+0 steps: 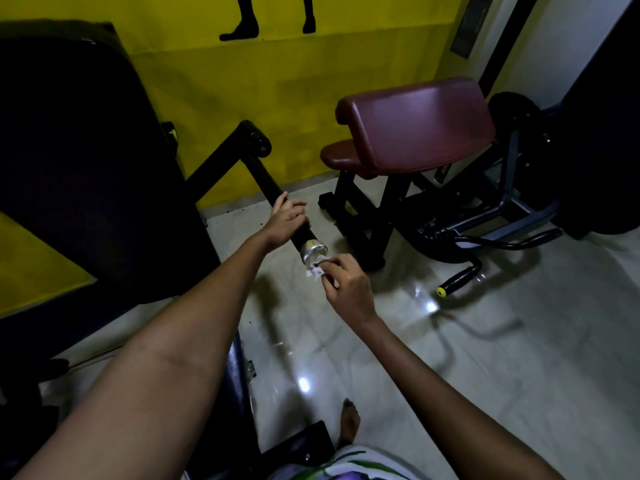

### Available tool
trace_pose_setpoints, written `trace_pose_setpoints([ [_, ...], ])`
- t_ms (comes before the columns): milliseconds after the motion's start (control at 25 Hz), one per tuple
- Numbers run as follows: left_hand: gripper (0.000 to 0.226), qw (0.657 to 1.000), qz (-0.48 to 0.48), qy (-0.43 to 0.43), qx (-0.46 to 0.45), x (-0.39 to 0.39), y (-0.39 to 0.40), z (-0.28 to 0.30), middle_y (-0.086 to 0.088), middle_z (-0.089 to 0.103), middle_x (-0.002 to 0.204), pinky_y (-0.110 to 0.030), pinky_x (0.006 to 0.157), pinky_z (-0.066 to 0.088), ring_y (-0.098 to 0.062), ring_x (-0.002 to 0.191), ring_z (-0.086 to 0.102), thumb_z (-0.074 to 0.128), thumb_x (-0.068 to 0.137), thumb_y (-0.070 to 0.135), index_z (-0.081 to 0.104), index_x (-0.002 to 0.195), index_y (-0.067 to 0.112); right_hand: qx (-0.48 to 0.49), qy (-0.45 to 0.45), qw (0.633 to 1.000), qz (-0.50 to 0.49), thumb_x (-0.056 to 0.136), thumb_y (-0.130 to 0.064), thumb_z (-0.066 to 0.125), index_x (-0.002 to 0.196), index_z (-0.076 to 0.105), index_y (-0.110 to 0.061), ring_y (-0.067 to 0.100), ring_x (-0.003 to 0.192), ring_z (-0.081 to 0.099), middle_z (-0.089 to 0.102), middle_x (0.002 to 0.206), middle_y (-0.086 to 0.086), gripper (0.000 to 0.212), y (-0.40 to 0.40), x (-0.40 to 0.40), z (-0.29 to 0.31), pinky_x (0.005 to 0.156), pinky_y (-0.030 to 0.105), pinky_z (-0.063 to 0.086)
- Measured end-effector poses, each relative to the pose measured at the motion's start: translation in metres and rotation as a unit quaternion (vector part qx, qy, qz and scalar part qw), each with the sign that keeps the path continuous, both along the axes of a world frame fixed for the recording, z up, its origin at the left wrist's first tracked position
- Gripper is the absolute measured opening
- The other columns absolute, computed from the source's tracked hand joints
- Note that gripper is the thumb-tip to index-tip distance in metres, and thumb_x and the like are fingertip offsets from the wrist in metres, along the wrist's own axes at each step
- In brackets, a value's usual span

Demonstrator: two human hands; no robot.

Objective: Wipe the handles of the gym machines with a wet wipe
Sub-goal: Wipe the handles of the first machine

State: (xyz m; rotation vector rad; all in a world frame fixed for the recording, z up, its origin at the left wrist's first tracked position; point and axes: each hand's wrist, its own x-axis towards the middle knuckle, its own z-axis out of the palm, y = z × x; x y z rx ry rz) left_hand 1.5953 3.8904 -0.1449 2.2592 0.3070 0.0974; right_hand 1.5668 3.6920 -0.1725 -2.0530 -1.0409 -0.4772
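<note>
Hands, two of them, both busy: left hand (287, 218) wraps its grip around one long black padded machine handle (268, 187), right hand (346, 284) pinches one crumpled white wet wipe (317, 268) against that handle's shiny silver end cap (313, 251). One maroon padded curl seat (412, 128) stands near, over the glossy tiled floor (485, 358).
</note>
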Motion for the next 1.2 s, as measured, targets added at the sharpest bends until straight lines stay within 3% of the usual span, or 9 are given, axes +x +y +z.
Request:
trace_pose_setpoints([
  [120, 0.034, 1.000, 0.001, -0.006, 0.005, 0.001, 0.000, -0.001, -0.010, 0.041, 0.141, -0.031, 0.114, -0.002, -0.025, 0.144, 0.003, 0.042, 0.091, 0.027, 0.067, 0.087, 0.004, 0.014, -0.001, 1.000, -0.018, 0.078, -0.013, 0.049, 0.089, 0.071, -0.007, 0.022, 0.075, 0.055, 0.060, 0.081, 0.011, 0.025, 0.000, -0.002, -0.001, 0.059, 0.029, 0.044],
  [400, 0.043, 1.000, -0.004, -0.009, -0.003, 0.003, 0.003, -0.005, -0.008, 0.043, 0.138, -0.030, 0.113, -0.003, -0.025, 0.143, 0.006, 0.033, 0.077, 0.036, 0.066, 0.083, 0.009, -0.005, -0.028, 1.000, -0.009, 0.077, -0.012, 0.052, 0.087, 0.071, -0.007, 0.021, 0.073, 0.054, 0.060, 0.080, 0.010, 0.022, -0.001, 0.001, 0.001, 0.058, 0.027, 0.042],
  [560, 0.035, 1.000, -0.007, 0.006, -0.015, 0.007, 0.006, -0.009, -0.008, 0.045, 0.137, -0.029, 0.113, -0.004, -0.025, 0.143, 0.012, 0.034, 0.078, 0.037, 0.062, 0.076, 0.016, 0.095, 0.088, 0.989, -0.071, 0.073, 0.005, 0.056, 0.086, 0.070, 0.001, 0.028, 0.072, 0.062, 0.065, 0.081, 0.015, 0.019, 0.002, 0.010, 0.012, 0.066, 0.033, 0.047],
  [640, 0.035, 1.000, -0.006, 0.010, -0.015, 0.006, 0.006, -0.008, -0.009, 0.044, 0.137, -0.029, 0.113, -0.003, -0.026, 0.143, 0.010, 0.035, 0.080, 0.036, 0.062, 0.077, 0.014, 0.112, 0.105, 0.988, -0.027, 0.073, 0.009, 0.055, 0.088, 0.069, 0.004, 0.030, 0.079, 0.066, 0.069, 0.086, 0.017, 0.022, 0.014, 0.013, 0.026, 0.073, 0.038, 0.051],
  [760, 0.030, 1.000, -0.003, -0.002, -0.018, 0.005, 0.004, -0.008, -0.010, 0.043, 0.139, -0.027, 0.112, -0.004, -0.026, 0.144, 0.007, 0.042, 0.093, 0.027, 0.064, 0.083, 0.009, -0.016, 0.004, 0.991, 0.136, 0.074, 0.005, 0.053, 0.091, 0.068, 0.003, 0.030, 0.094, 0.066, 0.070, 0.095, 0.018, 0.023, 0.026, 0.005, 0.036, 0.089, 0.039, 0.051],
  [920, 0.034, 1.000, -0.004, -0.008, -0.022, 0.004, 0.002, -0.005, -0.012, 0.042, 0.139, -0.027, 0.113, -0.004, -0.025, 0.143, 0.008, 0.041, 0.095, 0.023, 0.066, 0.086, 0.001, 0.014, 0.053, 0.996, 0.065, 0.074, 0.005, 0.054, 0.093, 0.068, 0.003, 0.030, 0.096, 0.066, 0.069, 0.098, 0.018, 0.024, 0.025, 0.011, 0.031, 0.089, 0.039, 0.051],
  [1040, 0.027, 0.999, -0.002, -0.016, -0.031, 0.006, 0.005, -0.010, -0.011, 0.043, 0.138, -0.026, 0.111, -0.004, -0.027, 0.143, 0.010, 0.042, 0.095, 0.021, 0.062, 0.078, 0.013, -0.067, -0.118, 0.980, 0.142, 0.069, 0.005, 0.063, 0.087, 0.069, 0.000, 0.028, 0.098, 0.064, 0.069, 0.095, 0.016, 0.020, 0.027, 0.011, 0.027, 0.097, 0.036, 0.046],
  [1080, 0.026, 0.999, -0.002, -0.008, -0.036, 0.007, 0.006, -0.013, -0.010, 0.044, 0.138, -0.026, 0.110, -0.004, -0.026, 0.143, 0.011, 0.042, 0.093, 0.026, 0.060, 0.076, 0.017, -0.067, -0.124, 0.978, 0.151, 0.070, 0.005, 0.063, 0.089, 0.070, 0.000, 0.027, 0.099, 0.065, 0.070, 0.096, 0.016, 0.021, 0.026, 0.012, 0.026, 0.097, 0.036, 0.046],
  [1200, 0.034, 0.999, -0.006, 0.004, -0.037, 0.006, 0.006, -0.011, -0.008, 0.044, 0.139, -0.028, 0.112, -0.003, -0.025, 0.143, 0.012, 0.035, 0.080, 0.041, 0.060, 0.075, 0.018, 0.092, 0.085, 0.991, 0.055, 0.076, 0.007, 0.054, 0.097, 0.069, 0.004, 0.021, 0.094, 0.066, 0.070, 0.098, 0.016, 0.026, 0.026, 0.011, 0.027, 0.087, 0.029, 0.051],
])
